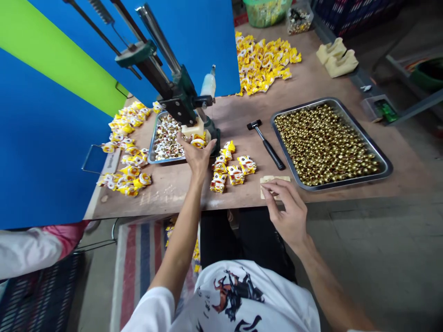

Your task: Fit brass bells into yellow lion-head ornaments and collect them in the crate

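My left hand [198,157] reaches to the base of a green hand press [180,99]. Its thumb and fingers span a yellow-and-white lion-head figure [198,141] beneath the pale block [194,127] on the press. Over a small pale slab [278,179] at the table's front edge, my right hand [288,210] has thumb and fingertips drawn together. Whatever sits in that pinch is too small to make out. Several finished-looking lion-head figures [236,174] stand between my hands. A black-handled hammer [268,146] lies beyond my right hand.
A metal tray [346,185] of gold bells is at right. Another tray [166,161] with small white-and-gold parts sits behind my left hand. Yellow pieces [265,62] are heaped at the back, more figures [129,152] at left. A blue partition [207,41] borders the table; another person's sleeve [31,251] shows lower left.
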Demonstrator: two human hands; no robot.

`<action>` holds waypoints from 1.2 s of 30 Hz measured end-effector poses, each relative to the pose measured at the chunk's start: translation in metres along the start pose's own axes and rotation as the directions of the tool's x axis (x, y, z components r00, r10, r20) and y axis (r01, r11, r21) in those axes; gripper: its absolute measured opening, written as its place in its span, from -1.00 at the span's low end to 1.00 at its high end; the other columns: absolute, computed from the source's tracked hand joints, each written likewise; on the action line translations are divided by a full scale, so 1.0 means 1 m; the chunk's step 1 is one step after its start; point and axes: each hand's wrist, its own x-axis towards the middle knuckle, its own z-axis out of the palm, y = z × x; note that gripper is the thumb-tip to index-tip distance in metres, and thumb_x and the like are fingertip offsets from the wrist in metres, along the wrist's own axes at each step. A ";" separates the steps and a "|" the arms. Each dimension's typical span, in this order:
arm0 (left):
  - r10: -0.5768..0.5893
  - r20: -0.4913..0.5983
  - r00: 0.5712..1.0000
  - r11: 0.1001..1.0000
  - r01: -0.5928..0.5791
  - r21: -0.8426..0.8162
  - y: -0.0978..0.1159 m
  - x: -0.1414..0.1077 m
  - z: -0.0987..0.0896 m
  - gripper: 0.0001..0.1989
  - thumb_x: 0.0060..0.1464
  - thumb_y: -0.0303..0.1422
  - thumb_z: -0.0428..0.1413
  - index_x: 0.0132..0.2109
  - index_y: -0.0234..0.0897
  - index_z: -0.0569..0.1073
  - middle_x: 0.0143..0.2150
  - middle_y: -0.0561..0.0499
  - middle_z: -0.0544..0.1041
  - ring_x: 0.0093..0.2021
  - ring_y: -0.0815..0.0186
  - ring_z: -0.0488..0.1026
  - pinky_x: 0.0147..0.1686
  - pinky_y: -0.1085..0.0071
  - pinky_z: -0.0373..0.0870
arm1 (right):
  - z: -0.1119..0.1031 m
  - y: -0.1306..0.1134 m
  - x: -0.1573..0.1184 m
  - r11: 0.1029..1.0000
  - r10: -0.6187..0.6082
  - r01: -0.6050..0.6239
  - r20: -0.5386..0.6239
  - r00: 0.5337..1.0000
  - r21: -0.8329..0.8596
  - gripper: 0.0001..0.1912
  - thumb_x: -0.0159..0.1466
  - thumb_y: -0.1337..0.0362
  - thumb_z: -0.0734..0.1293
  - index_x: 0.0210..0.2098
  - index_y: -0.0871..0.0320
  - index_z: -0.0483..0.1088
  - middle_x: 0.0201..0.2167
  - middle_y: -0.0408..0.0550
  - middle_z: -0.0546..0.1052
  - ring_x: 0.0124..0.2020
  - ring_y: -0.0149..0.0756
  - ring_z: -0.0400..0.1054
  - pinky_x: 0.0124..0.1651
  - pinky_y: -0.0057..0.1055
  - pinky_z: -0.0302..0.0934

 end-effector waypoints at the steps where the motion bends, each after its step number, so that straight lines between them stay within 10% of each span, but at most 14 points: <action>1: -0.013 -0.028 1.000 0.999 0.014 0.028 0.001 0.001 0.004 0.18 -0.06 -0.32 0.61 0.53 -0.19 0.10 0.17 -0.26 0.57 0.25 -0.10 0.61 0.35 -0.07 0.50 | -0.002 0.000 0.005 1.000 -0.004 0.004 -0.001 1.000 -0.015 -0.74 0.56 0.35 0.39 0.15 -0.03 0.63 0.04 0.06 0.66 0.08 -0.07 0.63 0.16 -0.07 0.61; 9: -0.071 -0.073 0.995 0.996 0.075 0.048 0.007 -0.004 0.004 0.05 0.00 -0.37 0.56 0.48 -0.23 0.15 0.13 -0.22 0.57 0.19 -0.07 0.60 0.32 0.02 0.47 | 0.007 -0.002 0.017 0.998 -0.047 0.049 0.052 0.998 -0.034 -0.73 0.56 0.36 0.39 0.17 -0.02 0.62 0.06 0.04 0.64 0.08 -0.11 0.63 0.21 -0.11 0.60; 14: -0.063 -0.096 0.993 0.997 0.067 0.037 0.009 -0.015 -0.007 -0.49 0.22 -0.12 0.45 0.10 -0.20 0.39 0.10 -0.15 0.50 0.15 0.06 0.52 0.30 0.11 0.45 | 0.013 0.001 0.012 0.999 -0.033 0.034 0.114 0.993 -0.011 -0.72 0.57 0.33 0.37 0.18 -0.03 0.62 0.09 0.05 0.63 0.12 -0.09 0.62 0.22 -0.08 0.60; 18: -0.035 -0.146 0.989 0.999 0.037 0.012 0.017 -0.014 -0.016 -0.55 0.22 -0.11 0.45 0.03 -0.21 0.44 0.01 -0.08 0.52 0.02 0.15 0.54 0.18 0.18 0.52 | 0.012 0.004 0.005 1.000 -0.001 0.004 0.113 0.994 -0.021 -0.74 0.57 0.32 0.38 0.17 -0.03 0.62 0.08 0.05 0.62 0.12 -0.09 0.61 0.25 -0.06 0.58; 26: -0.315 0.013 0.949 0.905 0.304 -0.297 0.018 -0.045 -0.101 -0.44 -0.03 -0.11 0.57 -0.01 -0.16 0.51 -0.07 -0.07 0.65 -0.09 0.18 0.67 0.08 0.16 0.68 | -0.008 0.009 0.011 0.988 -0.024 0.033 0.060 0.998 -0.150 -0.79 0.58 0.28 0.38 0.13 0.02 0.62 0.06 0.09 0.63 0.10 -0.07 0.60 0.20 -0.08 0.55; 28: -0.442 0.174 0.880 0.793 0.474 -0.383 0.011 -0.059 -0.130 -0.50 0.01 -0.10 0.55 -0.02 -0.12 0.53 -0.04 -0.10 0.68 -0.03 0.12 0.71 0.15 0.06 0.71 | -0.029 0.027 0.034 0.969 -0.020 0.020 0.002 1.000 -0.245 -0.79 0.59 0.22 0.36 0.11 0.06 0.62 0.05 0.11 0.65 0.08 -0.06 0.60 0.15 -0.10 0.54; 31: -0.609 0.497 0.618 0.490 0.786 -0.377 0.005 -0.075 -0.159 -0.67 0.18 -0.04 0.41 -0.09 -0.11 0.57 -0.03 -0.19 0.73 0.02 0.02 0.75 0.13 -0.05 0.74 | -0.066 0.072 0.075 0.925 0.022 -0.025 -0.011 1.000 -0.378 -0.73 0.57 0.16 0.34 0.10 0.12 0.63 0.01 0.14 0.68 -0.01 -0.05 0.59 0.05 -0.10 0.52; 36: -0.664 0.652 0.366 0.277 0.931 -0.240 0.000 -0.082 -0.167 -0.65 0.37 -0.06 0.24 -0.21 -0.26 0.60 -0.17 -0.32 0.73 -0.26 0.15 0.74 -0.13 0.24 0.77 | -0.079 0.151 0.131 0.924 0.101 0.082 0.444 0.890 -0.373 -0.76 0.43 0.28 0.40 -0.01 0.15 0.71 0.01 0.19 0.72 0.00 -0.01 0.59 0.11 -0.08 0.45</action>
